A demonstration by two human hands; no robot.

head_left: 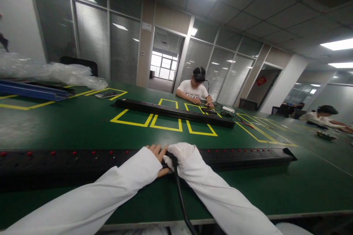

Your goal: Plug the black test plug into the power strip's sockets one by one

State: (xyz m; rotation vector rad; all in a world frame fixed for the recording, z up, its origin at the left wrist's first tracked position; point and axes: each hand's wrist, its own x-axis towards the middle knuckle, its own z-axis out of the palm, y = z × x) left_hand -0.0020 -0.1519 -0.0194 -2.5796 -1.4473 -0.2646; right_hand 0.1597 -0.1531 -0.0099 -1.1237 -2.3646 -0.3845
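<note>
A long black power strip point(239, 158) with a row of red dots along its top lies across the green table in front of me. My left hand point(157, 154) is bare and grips the strip near its middle, fingers over the top and thumb on the near side. Right beside it, my right hand point(182, 152) wears a white glove and is closed around the thick end of a black cable point(180, 194) at the strip. From this hand the cable runs down over the table's near edge. The cable's tip is hidden by my hands.
A second black power strip point(176, 113) lies farther back, across yellow tape rectangles point(165, 128). Blue rails point(33, 90) and clear plastic wrap point(55, 73) are at the left. A co-worker point(194, 88) sits opposite; another person point(322, 115) works at the far right.
</note>
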